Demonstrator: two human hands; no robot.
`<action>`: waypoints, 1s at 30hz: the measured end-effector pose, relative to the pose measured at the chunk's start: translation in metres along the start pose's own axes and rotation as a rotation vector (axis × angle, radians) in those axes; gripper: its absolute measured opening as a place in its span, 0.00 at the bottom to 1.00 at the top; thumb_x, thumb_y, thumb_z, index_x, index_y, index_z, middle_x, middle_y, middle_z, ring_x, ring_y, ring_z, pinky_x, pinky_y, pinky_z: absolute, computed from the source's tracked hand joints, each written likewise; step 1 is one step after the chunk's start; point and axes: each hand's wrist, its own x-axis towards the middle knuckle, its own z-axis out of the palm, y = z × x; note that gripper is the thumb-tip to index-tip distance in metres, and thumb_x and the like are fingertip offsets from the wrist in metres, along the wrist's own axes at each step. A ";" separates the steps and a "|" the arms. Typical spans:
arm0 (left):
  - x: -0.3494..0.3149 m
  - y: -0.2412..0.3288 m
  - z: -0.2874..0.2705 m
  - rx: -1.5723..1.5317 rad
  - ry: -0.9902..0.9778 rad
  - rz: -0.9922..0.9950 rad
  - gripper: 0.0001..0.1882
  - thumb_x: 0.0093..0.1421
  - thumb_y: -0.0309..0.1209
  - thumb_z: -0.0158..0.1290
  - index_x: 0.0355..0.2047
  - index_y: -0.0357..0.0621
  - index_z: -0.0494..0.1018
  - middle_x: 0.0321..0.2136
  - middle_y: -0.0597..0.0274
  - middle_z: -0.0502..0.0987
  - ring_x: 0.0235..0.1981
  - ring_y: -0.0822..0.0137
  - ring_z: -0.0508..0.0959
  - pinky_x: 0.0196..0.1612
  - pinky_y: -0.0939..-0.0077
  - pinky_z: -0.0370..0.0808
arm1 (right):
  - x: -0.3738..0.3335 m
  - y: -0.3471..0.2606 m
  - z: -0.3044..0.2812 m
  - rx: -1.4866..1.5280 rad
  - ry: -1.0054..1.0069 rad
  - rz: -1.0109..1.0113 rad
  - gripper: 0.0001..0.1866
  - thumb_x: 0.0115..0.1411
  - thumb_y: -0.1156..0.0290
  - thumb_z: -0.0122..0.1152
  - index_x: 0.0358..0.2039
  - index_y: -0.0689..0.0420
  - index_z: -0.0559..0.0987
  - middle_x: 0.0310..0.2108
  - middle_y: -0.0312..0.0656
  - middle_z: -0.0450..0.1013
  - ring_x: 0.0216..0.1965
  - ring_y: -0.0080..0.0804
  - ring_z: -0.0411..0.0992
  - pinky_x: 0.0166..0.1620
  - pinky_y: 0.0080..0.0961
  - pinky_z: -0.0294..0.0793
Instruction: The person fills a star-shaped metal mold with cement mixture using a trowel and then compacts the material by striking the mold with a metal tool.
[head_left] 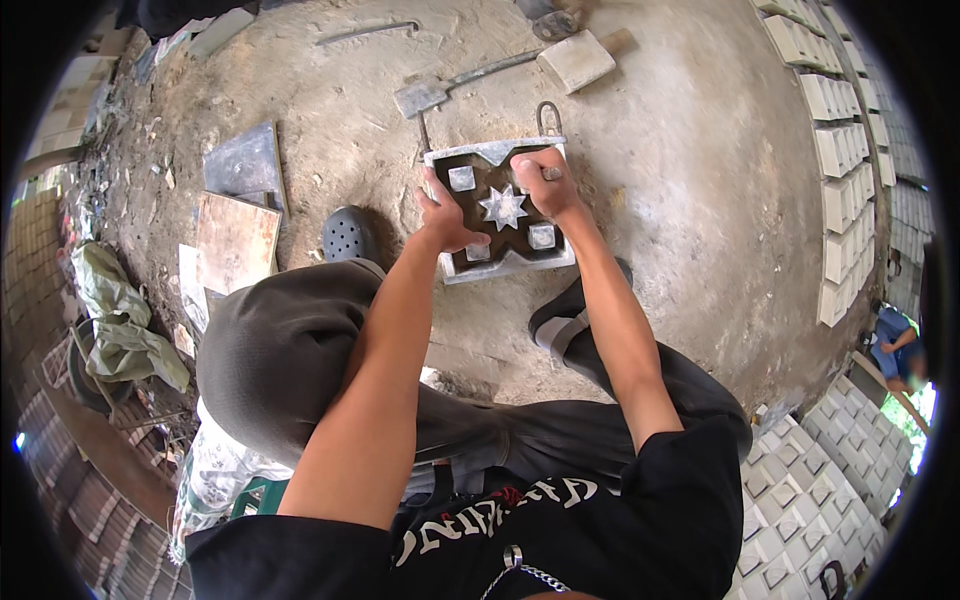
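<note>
On the ground before me lies a square metal mould [497, 153]. Its dark recess has a raised star [503, 207] in the centre and square blocks near the corners, one of them a pale block [541, 237] at the near right. My left hand [447, 218] rests on the mould's left side, fingers stretched along the wall and thumb spread toward the near-left block. My right hand [547, 186] is closed in a fist over the far-right corner. A small rounded end [551, 174] shows at that fist; the rest is hidden by my fingers.
Beyond the mould lie a long-handled tool [490, 70] with a pale block-like head and a thin bent rod [368, 33]. Flat boards [236, 243] and a grey clog [349, 235] are at left. Pale blocks [838, 150] line the right. Another person [893, 345] is at far right.
</note>
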 end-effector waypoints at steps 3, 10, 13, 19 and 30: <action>-0.001 -0.006 -0.003 0.003 0.008 -0.009 0.84 0.35 0.55 0.71 0.54 0.23 0.08 0.60 0.24 0.14 0.64 0.24 0.31 0.67 0.50 0.45 | 0.000 -0.021 0.010 0.032 0.111 -0.047 0.18 0.58 0.67 0.47 0.14 0.63 0.61 0.12 0.39 0.49 0.16 0.22 0.51 0.21 0.29 0.51; 0.002 -0.004 -0.001 0.010 0.036 0.010 0.84 0.34 0.55 0.71 0.54 0.22 0.09 0.61 0.23 0.17 0.64 0.24 0.33 0.67 0.52 0.45 | 0.012 -0.026 0.006 0.275 0.245 0.153 0.20 0.58 0.70 0.46 0.10 0.58 0.60 0.11 0.29 0.57 0.16 0.16 0.54 0.20 0.23 0.51; -0.004 0.007 -0.005 -0.035 -0.015 -0.027 0.84 0.34 0.56 0.71 0.54 0.22 0.09 0.60 0.23 0.16 0.64 0.24 0.32 0.67 0.52 0.45 | 0.001 -0.004 0.012 0.112 0.305 0.008 0.19 0.57 0.71 0.46 0.10 0.58 0.60 0.11 0.29 0.56 0.16 0.16 0.54 0.20 0.23 0.51; 0.000 -0.004 0.000 0.024 0.017 -0.002 0.84 0.35 0.56 0.70 0.54 0.24 0.07 0.60 0.22 0.16 0.64 0.23 0.31 0.67 0.52 0.45 | 0.008 -0.011 0.006 0.331 0.262 0.088 0.19 0.58 0.71 0.45 0.11 0.59 0.59 0.11 0.30 0.55 0.15 0.18 0.53 0.20 0.25 0.52; -0.004 0.012 -0.006 0.022 -0.013 -0.031 0.84 0.35 0.55 0.71 0.53 0.24 0.06 0.60 0.21 0.17 0.64 0.25 0.32 0.67 0.53 0.46 | 0.013 0.017 0.016 0.131 0.397 0.044 0.18 0.57 0.72 0.46 0.11 0.61 0.61 0.11 0.31 0.57 0.16 0.16 0.54 0.20 0.24 0.52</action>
